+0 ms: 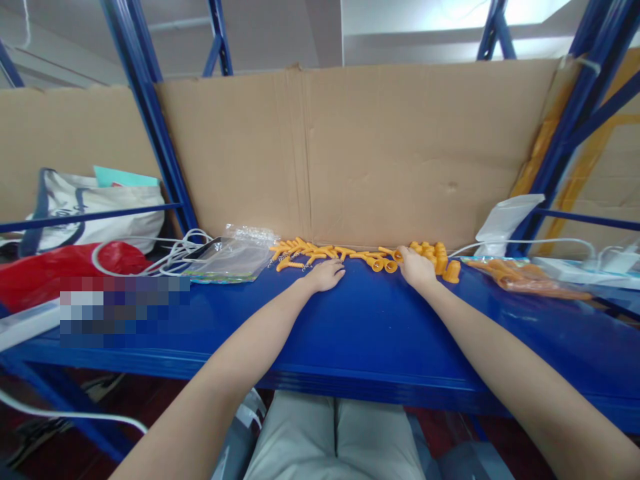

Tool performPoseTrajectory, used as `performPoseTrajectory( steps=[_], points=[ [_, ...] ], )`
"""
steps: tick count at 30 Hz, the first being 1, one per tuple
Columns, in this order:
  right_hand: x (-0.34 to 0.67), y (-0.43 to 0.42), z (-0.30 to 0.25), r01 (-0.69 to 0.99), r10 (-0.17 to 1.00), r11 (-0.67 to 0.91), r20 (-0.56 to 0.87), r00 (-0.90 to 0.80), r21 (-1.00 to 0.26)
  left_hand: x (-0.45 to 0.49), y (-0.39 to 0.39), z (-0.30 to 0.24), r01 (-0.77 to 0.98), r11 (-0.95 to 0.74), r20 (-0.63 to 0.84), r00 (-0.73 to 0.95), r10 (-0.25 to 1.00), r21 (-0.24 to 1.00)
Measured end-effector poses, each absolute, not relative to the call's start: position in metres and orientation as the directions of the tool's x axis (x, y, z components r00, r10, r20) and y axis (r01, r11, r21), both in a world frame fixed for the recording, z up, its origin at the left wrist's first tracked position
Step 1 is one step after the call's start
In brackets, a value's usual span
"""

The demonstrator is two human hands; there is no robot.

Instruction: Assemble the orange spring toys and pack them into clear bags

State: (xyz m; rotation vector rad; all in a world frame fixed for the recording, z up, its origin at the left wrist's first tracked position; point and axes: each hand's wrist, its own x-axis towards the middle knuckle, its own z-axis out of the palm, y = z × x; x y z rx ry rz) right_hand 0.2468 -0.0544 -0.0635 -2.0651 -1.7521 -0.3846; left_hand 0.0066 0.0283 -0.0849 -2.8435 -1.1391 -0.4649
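Observation:
My left hand rests palm down on the blue tabletop, fingers stretched out, holding nothing I can see. Just beyond it lie several orange stick-shaped pieces, some with small metal chains or hooks. My right hand has its fingers closed at the wide end of an orange horn-shaped piece; the fingertips are partly hidden. In front of that piece are similar horn-shaped pieces, their open ends facing me. Right beside my right hand stand several orange cup-shaped caps, the group partly covered by the hand.
Cardboard closes off the back of the blue table. Clear plastic bags and white cables lie left. At right are a bag of orange pieces, a white stand and a power strip.

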Motion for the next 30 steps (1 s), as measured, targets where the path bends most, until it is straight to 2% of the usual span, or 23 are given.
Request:
performPoseTrajectory(
  steps=[3, 9, 19, 30],
  points=[
    [0.248, -0.048, -0.068, 0.983, 0.882, -0.081, 0.447, 0.149, -0.167, 0.006, 0.028, -0.082, 0.690, -0.723, 0.322, 0.682, 0.656, 0.012],
    [0.258, -0.033, -0.081, 0.980, 0.923, 0.052, 0.384, 0.026, -0.193, 0.002, 0.024, -0.078, 0.812, -0.581, 0.343, 0.561, 0.753, -0.054],
    [0.261, -0.030, -0.084, 0.950, 0.899, 0.138, 0.438, -0.001, -0.281, -0.002, 0.018, -0.073, 0.883, -0.468, 0.301, 0.452, 0.840, -0.022],
    [0.258, -0.032, -0.083, 0.966, 0.926, 0.111, 0.378, -0.014, -0.235, 0.001, 0.011, -0.072, 0.945, -0.326, 0.256, 0.310, 0.916, 0.021]
  ],
)
